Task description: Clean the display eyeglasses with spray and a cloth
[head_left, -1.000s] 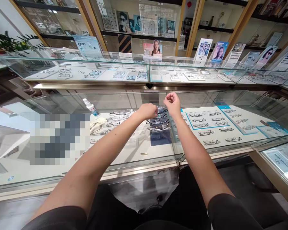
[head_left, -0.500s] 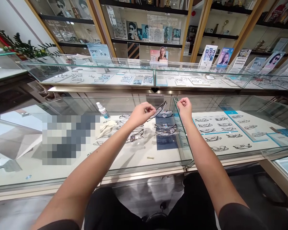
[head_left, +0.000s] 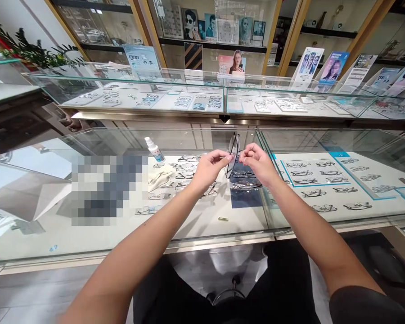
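My left hand (head_left: pixel 209 168) pinches a pair of dark-framed glasses (head_left: pixel 237 148) above the glass counter (head_left: pixel 195 227), the frame turned nearly upright. Close by on the right, my right hand (head_left: pixel 260 165) has its fingertips drawn together beside the glasses. What those fingers hold, if anything, is too small to make out. Below my hands, more glasses (head_left: pixel 246 185) lie on a dark blue mat (head_left: pixel 246 200) inside the case. A pale cloth (head_left: pixel 160 176) and a white spray bottle (head_left: pixel 155 150) are left of my left hand.
Rows of glasses (head_left: pixel 313 193) fill the case on the right. A small gold-coloured piece (head_left: pixel 223 219) lies near the front. Across from me runs a second glass showcase (head_left: pixel 138 96) with upright advert cards (head_left: pixel 307 67). A pixelated patch covers part of the left counter.
My left hand has swung the glasses from a slant to nearly upright and moved right. My right hand has come lower and nearer to them. The camera view has tilted down slightly.
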